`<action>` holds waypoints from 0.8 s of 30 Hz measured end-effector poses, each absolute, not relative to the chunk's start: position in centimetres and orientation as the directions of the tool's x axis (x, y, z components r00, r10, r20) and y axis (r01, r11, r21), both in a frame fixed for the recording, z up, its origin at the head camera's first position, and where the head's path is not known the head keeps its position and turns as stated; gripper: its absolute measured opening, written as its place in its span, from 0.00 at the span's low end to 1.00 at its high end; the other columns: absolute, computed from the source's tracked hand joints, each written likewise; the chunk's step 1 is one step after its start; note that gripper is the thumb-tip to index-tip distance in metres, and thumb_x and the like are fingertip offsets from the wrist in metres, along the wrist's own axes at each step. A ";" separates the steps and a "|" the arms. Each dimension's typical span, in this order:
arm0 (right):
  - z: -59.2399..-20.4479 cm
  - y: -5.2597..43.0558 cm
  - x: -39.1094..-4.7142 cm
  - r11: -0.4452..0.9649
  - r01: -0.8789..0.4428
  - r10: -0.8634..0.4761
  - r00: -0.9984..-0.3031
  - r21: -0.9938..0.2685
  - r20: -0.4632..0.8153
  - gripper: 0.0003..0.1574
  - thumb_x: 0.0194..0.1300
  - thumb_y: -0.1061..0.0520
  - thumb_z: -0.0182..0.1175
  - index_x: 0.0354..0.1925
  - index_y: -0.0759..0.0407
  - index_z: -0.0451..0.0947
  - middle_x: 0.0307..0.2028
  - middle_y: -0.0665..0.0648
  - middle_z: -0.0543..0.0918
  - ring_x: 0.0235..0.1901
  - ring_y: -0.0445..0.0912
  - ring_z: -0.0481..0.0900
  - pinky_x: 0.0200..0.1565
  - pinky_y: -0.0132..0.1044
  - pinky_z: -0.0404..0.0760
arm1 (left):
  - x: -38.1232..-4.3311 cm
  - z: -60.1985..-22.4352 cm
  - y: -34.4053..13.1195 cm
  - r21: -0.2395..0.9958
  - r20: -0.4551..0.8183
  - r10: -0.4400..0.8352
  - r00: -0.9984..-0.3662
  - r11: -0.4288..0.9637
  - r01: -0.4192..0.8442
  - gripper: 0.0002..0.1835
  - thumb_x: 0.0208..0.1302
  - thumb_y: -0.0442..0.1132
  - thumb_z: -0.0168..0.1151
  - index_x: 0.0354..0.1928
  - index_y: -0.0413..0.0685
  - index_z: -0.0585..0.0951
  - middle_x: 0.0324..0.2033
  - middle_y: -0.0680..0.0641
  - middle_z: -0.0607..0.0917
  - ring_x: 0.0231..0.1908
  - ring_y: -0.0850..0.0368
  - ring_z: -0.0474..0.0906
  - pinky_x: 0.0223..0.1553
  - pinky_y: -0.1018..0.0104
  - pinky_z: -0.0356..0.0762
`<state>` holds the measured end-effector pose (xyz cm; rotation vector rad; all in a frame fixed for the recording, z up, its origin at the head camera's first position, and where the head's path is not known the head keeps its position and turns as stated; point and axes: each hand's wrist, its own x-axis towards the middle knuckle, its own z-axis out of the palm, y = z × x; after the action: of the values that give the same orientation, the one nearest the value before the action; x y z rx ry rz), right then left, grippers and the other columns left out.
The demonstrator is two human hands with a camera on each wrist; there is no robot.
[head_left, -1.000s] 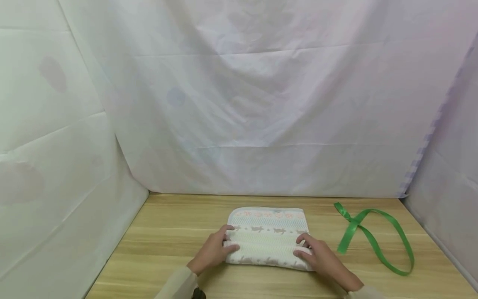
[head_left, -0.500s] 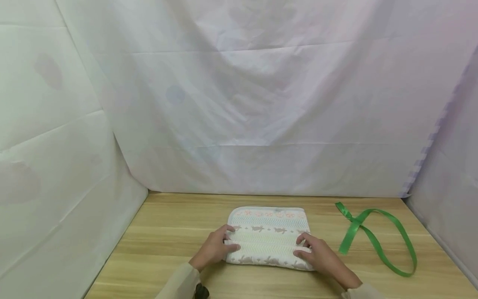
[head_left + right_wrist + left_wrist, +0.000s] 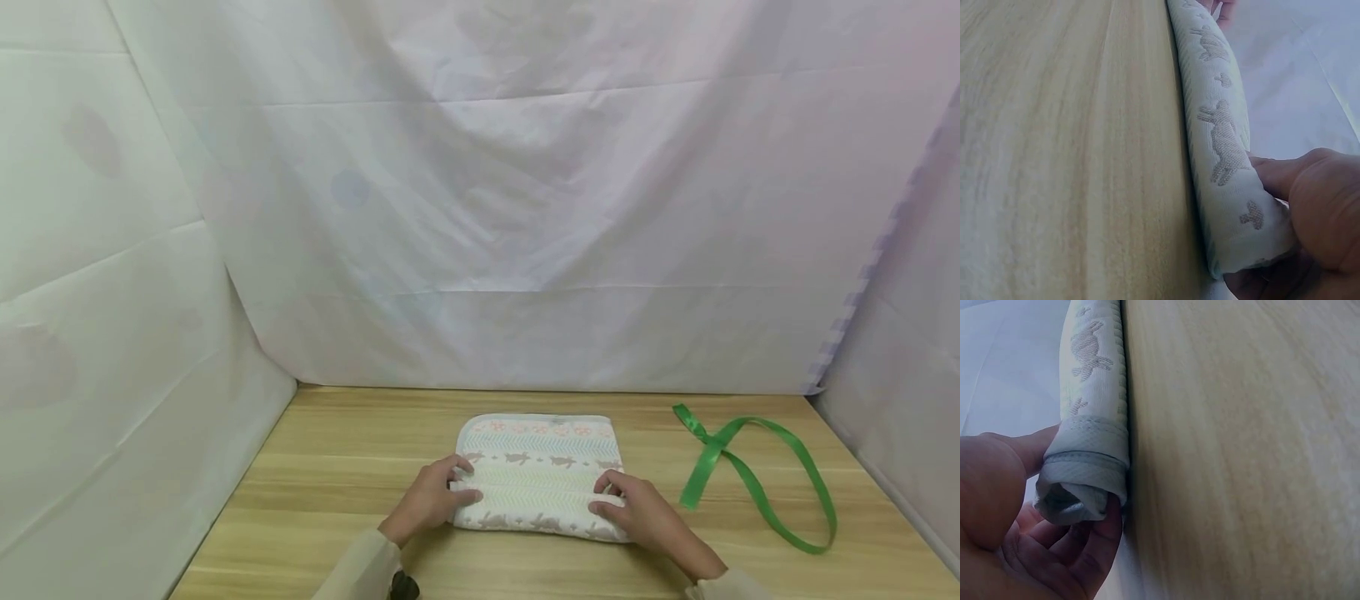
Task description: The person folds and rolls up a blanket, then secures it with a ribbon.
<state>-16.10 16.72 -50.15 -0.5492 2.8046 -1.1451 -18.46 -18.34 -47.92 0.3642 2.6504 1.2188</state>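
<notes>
A white cloth towel (image 3: 536, 475) with rabbit figures and pastel zigzag bands lies on the table, its near edge rolled or folded over. At the left end of that fold my left hand (image 3: 431, 498) grips it, thumb on top. The left wrist view shows the rolled end (image 3: 1085, 487) between thumb and fingers. My right hand (image 3: 637, 510) pinches the right end the same way; in the right wrist view the thumb presses the fold (image 3: 1229, 156) from above and the fingertips are partly hidden behind it.
A green ribbon (image 3: 813, 479) lies loosely looped on the wooden table (image 3: 330, 467), right of the towel. White cloth hangs behind (image 3: 525, 208) and on both sides. A dark round object (image 3: 403, 586) shows by the left sleeve (image 3: 363, 567).
Both hands keep their hold on the fold and barely move. The head view has shifted very slightly; the towel and ribbon look the same.
</notes>
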 end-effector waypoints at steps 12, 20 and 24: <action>-49.9 16.6 -15.7 0.689 -0.309 -0.336 -0.938 -0.655 0.088 0.11 0.62 0.46 0.68 0.37 0.48 0.77 0.35 0.46 0.84 0.39 0.45 0.81 0.36 0.36 0.78 | -18.3 -47.7 -18.1 0.764 -0.051 0.312 -0.949 0.624 0.164 0.16 0.58 0.43 0.73 0.45 0.47 0.80 0.47 0.38 0.84 0.49 0.40 0.80 0.47 0.44 0.78; -49.8 16.4 -15.5 0.695 -0.314 -0.328 -0.939 -0.647 0.103 0.10 0.62 0.48 0.68 0.37 0.48 0.77 0.34 0.46 0.84 0.36 0.40 0.79 0.35 0.34 0.78 | -17.9 -47.6 -17.8 0.734 -0.013 0.306 -0.952 0.649 0.198 0.15 0.59 0.42 0.72 0.45 0.45 0.80 0.46 0.38 0.85 0.48 0.41 0.81 0.46 0.46 0.80; -49.7 16.1 -15.5 0.744 -0.349 -0.327 -0.934 -0.569 0.146 0.10 0.61 0.50 0.69 0.36 0.49 0.77 0.34 0.44 0.80 0.33 0.35 0.75 0.33 0.33 0.77 | -17.6 -47.6 -17.2 0.632 0.093 0.319 -0.943 0.713 0.304 0.13 0.58 0.40 0.72 0.43 0.45 0.81 0.42 0.42 0.87 0.42 0.48 0.83 0.42 0.53 0.81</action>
<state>-15.51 16.09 -49.68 -0.5751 2.9681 -0.9799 -17.58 -17.22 -47.65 0.5251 2.8861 1.0588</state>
